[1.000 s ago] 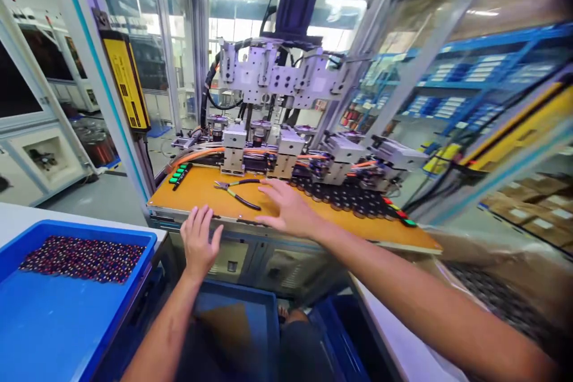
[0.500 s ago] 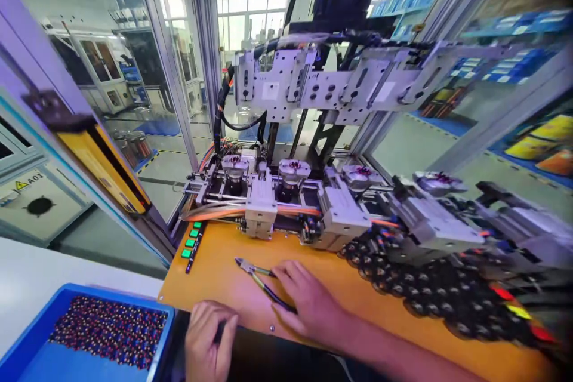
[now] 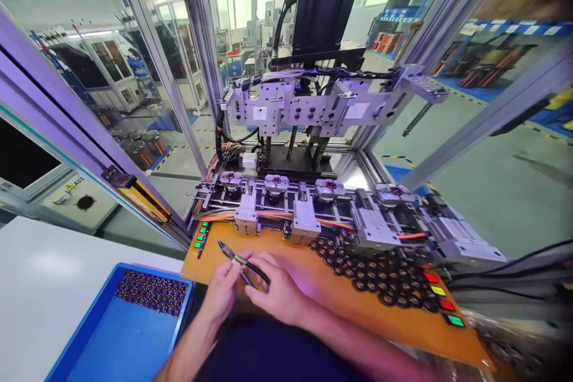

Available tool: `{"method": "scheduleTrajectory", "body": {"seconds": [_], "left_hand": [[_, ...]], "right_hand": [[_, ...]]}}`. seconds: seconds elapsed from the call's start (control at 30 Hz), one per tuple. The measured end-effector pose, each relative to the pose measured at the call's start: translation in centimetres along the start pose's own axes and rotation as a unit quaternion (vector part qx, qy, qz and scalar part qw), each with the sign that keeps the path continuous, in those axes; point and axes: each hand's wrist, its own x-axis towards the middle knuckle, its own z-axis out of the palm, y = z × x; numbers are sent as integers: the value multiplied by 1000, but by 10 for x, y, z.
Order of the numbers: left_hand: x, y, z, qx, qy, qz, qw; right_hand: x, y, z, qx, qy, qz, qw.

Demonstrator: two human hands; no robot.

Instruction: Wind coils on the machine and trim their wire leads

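Small cutting pliers [image 3: 237, 259] with black and yellow-green handles are lifted just above the orange work plate [image 3: 313, 292]. My right hand [image 3: 280, 292] is closed round their handles. My left hand [image 3: 222, 291] is pinched against the same handles from the left, and I cannot tell whether anything small sits between its fingers. The pliers' jaws point up-left toward a row of green buttons [image 3: 201, 234].
Behind the plate stands a machine with several round fixtures [image 3: 275, 182] and a grey overhead gantry [image 3: 313, 104]. Several black round parts [image 3: 376, 277] lie in rows on the plate's right. A blue tray [image 3: 98, 346] with small dark parts sits at lower left. Coloured buttons [image 3: 441, 304] are at right.
My right hand has picked the pliers up off the plate. My left hand came up from the plate's front edge to meet them. The view moved closer to the machine.
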Motion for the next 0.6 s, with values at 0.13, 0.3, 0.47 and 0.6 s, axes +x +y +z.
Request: {"method": "scheduleTrajectory", "body": {"seconds": [0.13,0.3,0.47,0.6], "left_hand": [[3,30,8,-14,-55,10,998],[12,54,20,-1,-132,25,991],[24,46,10,65,-200,79,975],[27,1,-16,320,-31,157,934]], "right_hand": [[-2,-15,-26,168,-117,47,978],[-3,-33,-38,342,-295,96,887],[-4,-42,-43,402,-269,92,870],[11,-56,-99,232,-214,25,949]]}}
